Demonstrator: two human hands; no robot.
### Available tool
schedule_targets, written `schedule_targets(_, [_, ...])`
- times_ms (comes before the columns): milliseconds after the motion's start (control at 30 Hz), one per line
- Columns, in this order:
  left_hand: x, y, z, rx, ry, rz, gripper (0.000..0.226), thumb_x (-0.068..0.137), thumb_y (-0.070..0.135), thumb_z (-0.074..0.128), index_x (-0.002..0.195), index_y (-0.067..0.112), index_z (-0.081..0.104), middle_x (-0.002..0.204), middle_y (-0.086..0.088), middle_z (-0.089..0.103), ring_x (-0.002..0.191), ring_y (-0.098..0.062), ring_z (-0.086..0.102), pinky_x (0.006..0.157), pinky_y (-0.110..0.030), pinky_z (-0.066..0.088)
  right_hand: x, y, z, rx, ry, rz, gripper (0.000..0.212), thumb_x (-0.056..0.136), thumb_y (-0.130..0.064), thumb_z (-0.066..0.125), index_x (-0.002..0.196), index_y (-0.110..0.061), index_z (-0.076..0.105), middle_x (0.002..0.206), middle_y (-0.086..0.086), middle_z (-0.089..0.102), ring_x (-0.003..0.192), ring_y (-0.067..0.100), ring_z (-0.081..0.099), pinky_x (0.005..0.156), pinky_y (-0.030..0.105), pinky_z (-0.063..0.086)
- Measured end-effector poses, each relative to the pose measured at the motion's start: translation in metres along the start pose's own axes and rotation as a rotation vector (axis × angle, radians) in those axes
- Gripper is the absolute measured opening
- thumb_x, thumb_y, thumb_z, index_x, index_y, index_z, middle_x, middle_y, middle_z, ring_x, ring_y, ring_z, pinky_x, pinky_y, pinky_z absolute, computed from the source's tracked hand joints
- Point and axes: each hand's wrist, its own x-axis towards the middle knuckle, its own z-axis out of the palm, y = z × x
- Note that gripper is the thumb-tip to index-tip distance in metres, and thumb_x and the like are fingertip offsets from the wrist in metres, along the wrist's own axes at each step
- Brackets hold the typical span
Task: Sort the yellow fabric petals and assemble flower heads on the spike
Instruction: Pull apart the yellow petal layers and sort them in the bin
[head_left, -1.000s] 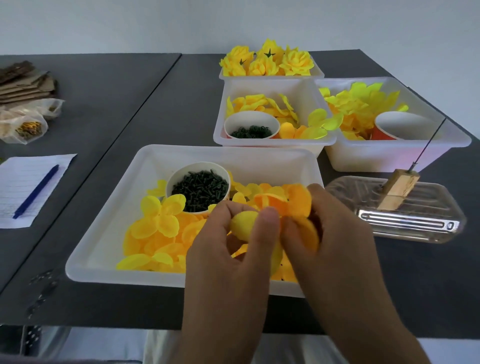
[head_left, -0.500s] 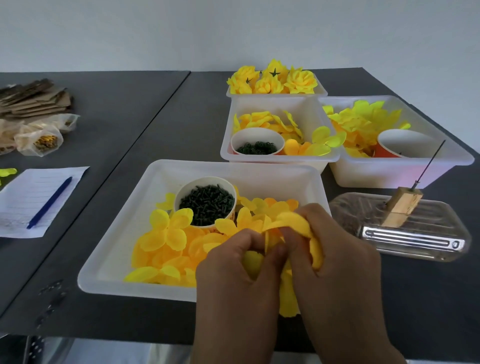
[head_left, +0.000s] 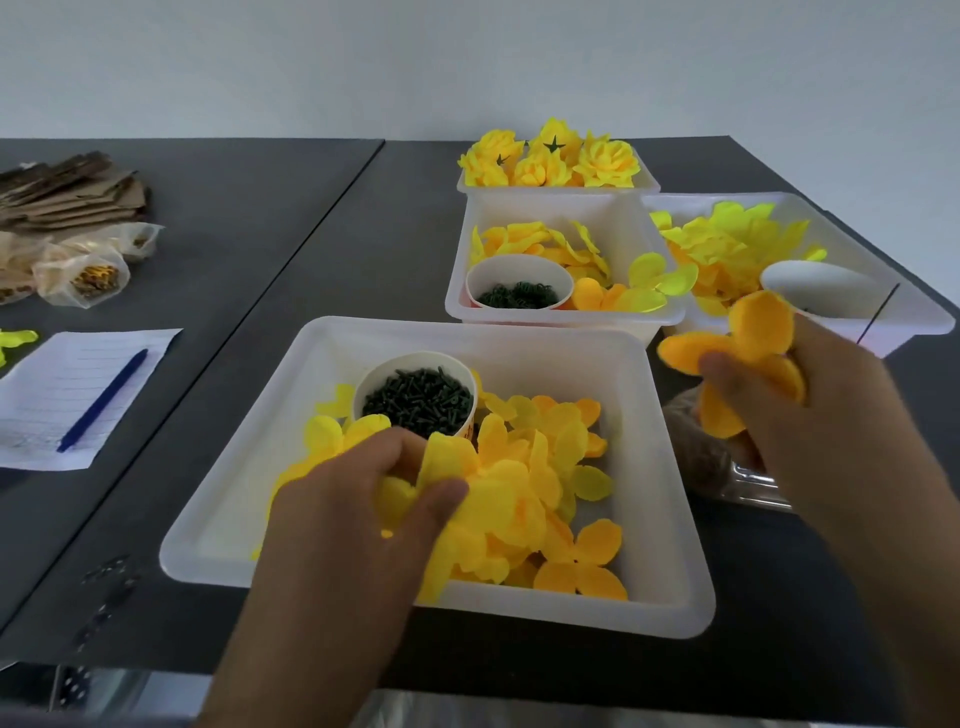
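My left hand (head_left: 358, 499) grips a bunch of yellow fabric petals (head_left: 498, 499) over the near white tray (head_left: 670, 603). My right hand (head_left: 795, 410) holds a single orange petal piece (head_left: 748, 338) raised right of that tray, in front of the thin metal spike (head_left: 878, 314). The spike's wooden base is hidden behind my right hand. Loose yellow and orange petals (head_left: 571, 431) lie in the near tray around a paper cup of dark green pieces (head_left: 415, 400).
Behind stand a tray of petals with a cup of green rings (head_left: 519, 291), a right tray of bright yellow petals (head_left: 727, 244) and a box of finished flower heads (head_left: 550, 161). A clear plastic lid (head_left: 748, 478) lies under my right hand. Paper with a blue pen (head_left: 104, 395) lies left.
My hands have parted: the right hand lifted an orange petal piece up and right toward the spike, while the left stayed at the tray holding the bunch.
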Motion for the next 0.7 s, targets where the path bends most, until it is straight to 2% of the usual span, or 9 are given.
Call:
schedule_targets(33, [0.008,-0.005,-0.002,0.065,-0.019,-0.003,0.019,0.077,0.056,0.061,0.079,0.037,0.061,0.077,0.026,0.063,0.086,0.017,0.051,0.052,-0.012,0.038,0.001,-0.001,0.003,0.011,-0.064,0.009,0.018,0.088,-0.035,0.056,0.075,-0.023,0.051,0.054,-0.002,0.055,0.047,0.009,0.058,0.038,0.016,0.040])
schedule_targets(100, [0.018,-0.014,-0.003,0.154,-0.087,-0.016,0.015,0.080,0.046,0.067,0.088,0.041,0.056,0.078,0.026,0.059,0.087,0.021,0.049,0.056,-0.008,0.041,0.005,0.000,0.007,0.063,-0.164,0.021,0.014,0.087,-0.033,0.059,0.078,-0.024,0.053,0.053,-0.001,0.058,0.048,0.004,0.058,0.036,0.014,0.040])
schedule_targets(200, [0.022,-0.022,0.000,0.284,-0.141,-0.017,0.034,0.078,0.049,0.069,0.107,0.042,0.052,0.097,0.022,0.051,0.093,0.001,0.046,0.067,-0.013,0.034,0.011,0.005,0.013,0.087,-0.305,0.018,0.011,0.086,-0.030,0.062,0.077,-0.025,0.057,0.053,-0.005,0.061,0.044,0.005,0.056,0.041,0.015,0.041])
schedule_targets(300, [0.023,-0.022,-0.002,0.278,-0.007,0.004,0.038,0.075,0.061,0.058,0.109,0.043,0.054,0.110,0.014,0.041,0.108,-0.004,0.027,0.079,-0.028,0.031,0.019,0.006,0.022,0.113,-0.443,0.018,0.008,0.085,-0.028,0.064,0.079,-0.026,0.061,0.055,-0.003,0.064,0.046,0.006,0.057,0.043,0.013,0.044])
schedule_targets(433, [0.027,-0.027,-0.020,0.196,0.108,0.045,0.029,0.083,0.067,0.049,0.099,0.045,0.059,0.112,0.012,0.048,0.112,-0.011,0.030,0.084,-0.041,0.034,0.029,0.008,0.028,-0.027,-0.594,-0.039,0.015,0.081,-0.032,0.071,0.092,-0.032,0.060,0.076,-0.006,0.068,0.065,0.005,0.065,0.053,0.017,0.049])
schedule_targets(533, [0.036,-0.055,-0.044,0.390,-0.002,-0.095,0.045,0.075,0.074,0.044,0.110,0.047,0.051,0.122,0.006,0.052,0.120,-0.022,0.041,0.094,-0.050,0.037,0.032,0.007,0.026,-0.195,-0.797,-0.125,0.028,0.078,-0.043,0.071,0.102,-0.039,0.058,0.094,-0.019,0.064,0.085,-0.004,0.061,0.070,0.019,0.051])
schedule_targets(600, [0.047,-0.078,-0.062,0.462,-0.129,-0.273,0.074,0.064,0.078,0.042,0.127,0.039,0.046,0.125,0.001,0.055,0.113,-0.023,0.053,0.095,-0.052,0.045,0.031,0.005,0.024,-0.293,-0.872,-0.175,0.038,0.078,-0.050,0.068,0.111,-0.051,0.047,0.096,-0.022,0.059,0.084,-0.009,0.057,0.063,0.014,0.047])
schedule_targets(633, [0.052,-0.088,-0.070,0.417,-0.195,-0.359,0.082,0.059,0.079,0.044,0.129,0.036,0.045,0.122,0.001,0.058,0.105,-0.022,0.059,0.092,-0.051,0.049,0.030,0.005,0.022,-0.322,-0.863,-0.204,0.041,0.080,-0.053,0.065,0.113,-0.055,0.042,0.099,-0.023,0.056,0.086,-0.010,0.056,0.063,0.014,0.046])
schedule_targets(700, [0.058,-0.104,-0.084,0.339,-0.315,-0.427,0.078,0.056,0.078,0.050,0.121,0.036,0.048,0.110,0.004,0.066,0.091,-0.018,0.067,0.084,-0.048,0.055,0.028,0.006,0.018,-0.338,-0.776,-0.280,0.039,0.083,-0.056,0.057,0.113,-0.061,0.034,0.108,-0.029,0.046,0.095,-0.011,0.050,0.068,0.014,0.044])
